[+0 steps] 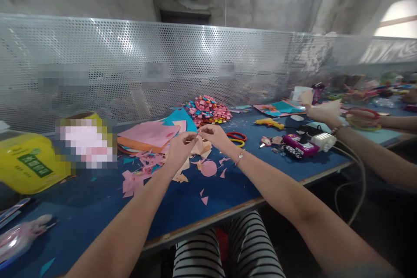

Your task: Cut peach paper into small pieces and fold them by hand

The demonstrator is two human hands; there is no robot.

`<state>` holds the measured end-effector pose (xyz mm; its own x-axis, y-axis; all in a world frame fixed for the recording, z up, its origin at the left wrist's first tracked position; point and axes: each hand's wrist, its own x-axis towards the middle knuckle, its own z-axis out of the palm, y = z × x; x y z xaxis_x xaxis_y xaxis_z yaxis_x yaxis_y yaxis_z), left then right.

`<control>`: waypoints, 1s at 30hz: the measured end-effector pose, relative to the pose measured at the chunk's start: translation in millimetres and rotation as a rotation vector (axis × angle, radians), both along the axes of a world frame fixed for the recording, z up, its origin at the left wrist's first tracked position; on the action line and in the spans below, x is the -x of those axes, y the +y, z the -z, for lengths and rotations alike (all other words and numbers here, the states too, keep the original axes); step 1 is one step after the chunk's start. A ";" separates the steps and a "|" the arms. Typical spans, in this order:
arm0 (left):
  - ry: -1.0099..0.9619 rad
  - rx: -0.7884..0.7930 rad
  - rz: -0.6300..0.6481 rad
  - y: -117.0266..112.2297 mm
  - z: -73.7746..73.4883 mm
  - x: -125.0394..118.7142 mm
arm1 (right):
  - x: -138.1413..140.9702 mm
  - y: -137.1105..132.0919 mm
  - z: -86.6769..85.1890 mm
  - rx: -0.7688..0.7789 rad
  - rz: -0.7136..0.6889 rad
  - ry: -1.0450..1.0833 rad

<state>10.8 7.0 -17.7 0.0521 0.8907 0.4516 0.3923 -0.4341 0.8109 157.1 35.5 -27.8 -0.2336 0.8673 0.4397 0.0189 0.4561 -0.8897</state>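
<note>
My left hand (181, 147) and my right hand (214, 136) meet fingertip to fingertip over the table. Both are closed in a pinch on a small piece of paper (198, 137), mostly hidden by the fingers. Right under them lie peach paper offcuts (202, 150). A pink paper circle (209, 168) rests just in front of my right hand. To the left, pink scraps (135, 182) spread below a stack of coloured paper sheets (151, 134). Scissors with red and yellow handles (239, 140) lie by my right wrist.
Behind my hands is a heap of small folded paper pieces (208, 110). A yellow glue gun (269, 124) and a purple-and-white power strip (304, 145) lie to the right. A co-worker's hand (321, 115) holds paper there. A yellow bag (31, 163) stands left.
</note>
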 end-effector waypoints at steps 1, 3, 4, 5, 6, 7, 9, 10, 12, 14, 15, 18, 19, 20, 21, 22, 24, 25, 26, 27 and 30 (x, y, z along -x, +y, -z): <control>0.003 -0.015 0.000 0.0 0.1 0.2 | 0.4 -0.4 -0.1 0.020 0.004 0.015; 0.017 -0.041 0.014 0.7 0.7 0.9 | 0.9 -0.5 0.5 0.061 -0.003 0.056; 0.022 -0.045 0.019 1.2 1.1 1.1 | 1.1 -0.1 1.1 0.078 -0.007 0.075; 0.025 -0.046 0.021 1.9 1.6 1.4 | 1.2 0.4 2.0 0.092 -0.008 0.089; 0.026 -0.046 0.019 2.6 2.3 1.5 | 1.2 0.9 2.9 0.102 -0.009 0.101; 0.024 -0.045 0.014 3.3 2.9 1.6 | 1.2 1.5 3.8 0.110 -0.007 0.110; 0.023 -0.047 0.011 4.2 4.1 1.6 | 1.0 2.3 5.1 0.112 -0.005 0.125; 0.023 -0.054 0.011 4.2 4.5 1.5 | 0.9 2.4 5.4 0.109 -0.005 0.133; 0.027 -0.073 0.010 3.6 4.8 1.1 | 0.6 2.4 5.5 0.102 -0.006 0.144; 0.020 -0.084 0.019 2.4 4.9 0.4 | 0.3 2.2 5.1 0.102 -0.006 0.149; 0.006 -0.081 0.031 1.8 4.9 0.1 | 0.2 2.2 4.8 0.106 -0.007 0.153; -0.054 -0.039 0.072 1.7 5.8 -0.8 | 0.0 2.9 4.4 0.115 -0.009 0.171; -0.071 -0.024 0.079 2.2 6.3 -0.9 | -0.2 3.4 4.4 0.116 -0.011 0.171; -0.087 -0.009 0.079 3.0 6.8 -0.9 | -0.4 4.0 4.5 0.114 -0.015 0.166; -0.098 0.002 0.074 3.9 7.3 -0.9 | -0.8 4.7 4.7 0.114 -0.019 0.158; -0.102 0.011 0.076 4.7 7.7 -0.8 | -1.4 5.4 5.0 0.110 -0.023 0.149; -0.083 0.006 0.058 6.1 8.3 -0.6 | -3.3 7.2 5.9 0.101 -0.018 0.136; -0.058 -0.004 0.055 6.5 8.5 -0.5 | -4.4 8.2 6.6 0.081 -0.015 0.133; -0.037 -0.011 0.053 6.8 8.7 -0.3 | -5.7 9.2 7.4 0.066 -0.020 0.125; -0.022 -0.016 0.037 7.0 8.8 -0.2 | -6.9 10.2 8.4 0.047 -0.025 0.114; 0.018 -0.001 0.024 6.9 8.8 0.6 | -9.9 12.2 11.2 0.028 -0.040 0.047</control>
<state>10.2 13.9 -26.5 0.0816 0.8888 0.4510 0.3961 -0.4442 0.8036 167.0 47.7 -38.9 -0.2480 0.8697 0.4267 -0.0406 0.4307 -0.9016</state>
